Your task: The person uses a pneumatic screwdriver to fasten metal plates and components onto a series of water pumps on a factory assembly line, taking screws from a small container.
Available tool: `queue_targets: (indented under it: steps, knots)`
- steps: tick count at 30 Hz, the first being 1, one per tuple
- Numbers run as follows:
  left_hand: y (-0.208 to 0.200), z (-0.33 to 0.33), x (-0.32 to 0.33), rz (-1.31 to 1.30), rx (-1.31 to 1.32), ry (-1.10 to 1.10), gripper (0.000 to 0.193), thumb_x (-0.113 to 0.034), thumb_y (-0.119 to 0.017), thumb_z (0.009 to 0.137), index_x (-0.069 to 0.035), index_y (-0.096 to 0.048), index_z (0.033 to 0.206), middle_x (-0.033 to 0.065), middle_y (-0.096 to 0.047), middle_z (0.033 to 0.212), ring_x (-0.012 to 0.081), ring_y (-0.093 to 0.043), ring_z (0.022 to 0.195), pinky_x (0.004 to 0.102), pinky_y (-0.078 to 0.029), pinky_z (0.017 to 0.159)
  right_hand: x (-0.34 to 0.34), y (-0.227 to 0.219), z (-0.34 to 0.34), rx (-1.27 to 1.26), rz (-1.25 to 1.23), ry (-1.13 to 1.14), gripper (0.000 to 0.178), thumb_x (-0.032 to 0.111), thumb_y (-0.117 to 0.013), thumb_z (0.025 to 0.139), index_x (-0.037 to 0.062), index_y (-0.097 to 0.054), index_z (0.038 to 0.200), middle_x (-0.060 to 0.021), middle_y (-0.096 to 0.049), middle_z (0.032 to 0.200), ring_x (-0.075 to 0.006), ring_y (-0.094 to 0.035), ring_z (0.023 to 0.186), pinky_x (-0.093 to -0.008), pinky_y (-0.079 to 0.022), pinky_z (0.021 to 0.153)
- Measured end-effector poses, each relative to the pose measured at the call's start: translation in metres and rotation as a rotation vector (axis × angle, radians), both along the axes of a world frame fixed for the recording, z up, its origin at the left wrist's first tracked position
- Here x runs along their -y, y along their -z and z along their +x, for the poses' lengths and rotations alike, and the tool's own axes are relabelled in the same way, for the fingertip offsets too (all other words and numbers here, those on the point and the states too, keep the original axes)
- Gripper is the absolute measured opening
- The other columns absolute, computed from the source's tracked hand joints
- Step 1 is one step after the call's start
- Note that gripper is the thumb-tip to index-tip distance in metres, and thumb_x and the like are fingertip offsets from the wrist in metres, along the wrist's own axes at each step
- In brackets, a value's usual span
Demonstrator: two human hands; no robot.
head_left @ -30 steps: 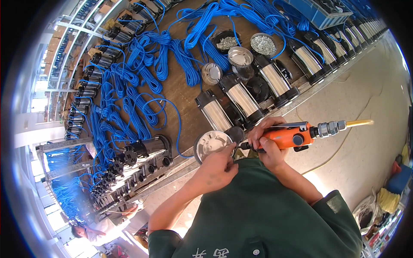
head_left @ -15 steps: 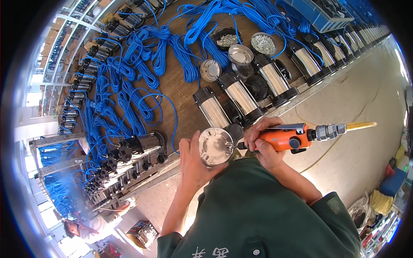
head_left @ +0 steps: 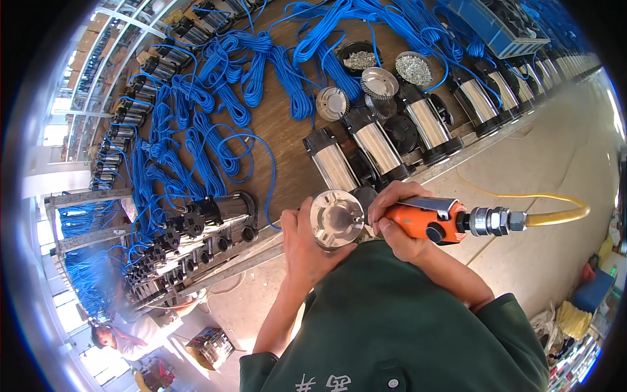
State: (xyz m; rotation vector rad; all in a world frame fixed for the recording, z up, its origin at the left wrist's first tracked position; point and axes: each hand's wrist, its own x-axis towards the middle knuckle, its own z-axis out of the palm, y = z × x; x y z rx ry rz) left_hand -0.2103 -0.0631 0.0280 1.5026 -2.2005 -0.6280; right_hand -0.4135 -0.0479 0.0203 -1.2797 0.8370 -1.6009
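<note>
My left hand (head_left: pixel 307 245) is closed round a shallow round metal cup (head_left: pixel 336 221), its open side turned up with raised tabs inside. My right hand (head_left: pixel 400 221) grips an orange air screwdriver (head_left: pixel 428 220), lying level with its nose toward the cup. Fingers hide the tool's nose, and a thin tip shows at the cup's right inner wall. From the silver coupling (head_left: pixel 490 221) at the tool's back runs a yellow hose (head_left: pixel 562 212). Beyond the cup, a steel-bodied pump (head_left: pixel 331 160) with black ends lies on the table.
More pumps (head_left: pixel 480 101) line the table's edge and left side. Blue cable coils (head_left: pixel 290 81) cover the tabletop (head_left: pixel 287 144). Metal cups (head_left: pixel 333 103) stand near bowls of small metal parts (head_left: pixel 413 68). A blue crate (head_left: pixel 493 29) sits far right; another person (head_left: pixel 130 340) is at lower left.
The table scene has shifted slightly right in view. The screwdriver's nose has come closer to the cup, and its black front is now behind my fingers. The hose bends more.
</note>
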Motion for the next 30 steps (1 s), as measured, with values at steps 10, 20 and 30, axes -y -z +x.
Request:
queue_targets:
  steps: [10,20,30]
  knots:
    - [0.0057,0.0023,0.0016,0.006,-0.056,0.009,0.100,-0.032,-0.092,0.050,0.003,-0.045,0.130,0.0167,-0.046,0.103,0.0334,-0.049,0.094,0.0421,-0.046,0.081,0.0036,-0.0047,0.0017,0.074,0.089,0.009,0.025,-0.009,-0.053,0.074,0.0013,-0.047,0.096,-0.0127,-0.056,0.078,-0.0146,-0.055,0.064,-0.0265,-0.050,0.059]
    - [0.0066,0.0049,0.0011,0.007,-0.057,-0.009,0.099,-0.031,-0.092,0.050,0.004,-0.045,0.130,0.0166,-0.047,0.101,0.0334,-0.050,0.092,0.0419,-0.047,0.079,0.0044,-0.0092,0.0044,0.125,0.212,0.019,0.019,-0.005,-0.061,0.072,0.0012,-0.059,0.089,-0.0067,-0.065,0.079,-0.0129,-0.064,0.072,-0.0270,-0.053,0.069]
    - [0.0039,0.0040,0.0008,0.015,-0.053,-0.014,0.099,-0.026,-0.092,0.050,0.002,-0.044,0.132,0.0141,-0.046,0.100,0.0297,-0.050,0.091,0.0392,-0.047,0.076,0.0057,-0.0100,0.0050,0.084,0.201,0.027,0.017,-0.003,-0.061,0.070,0.0028,-0.061,0.085,-0.0059,-0.065,0.076,-0.0137,-0.063,0.067,-0.0264,-0.051,0.065]
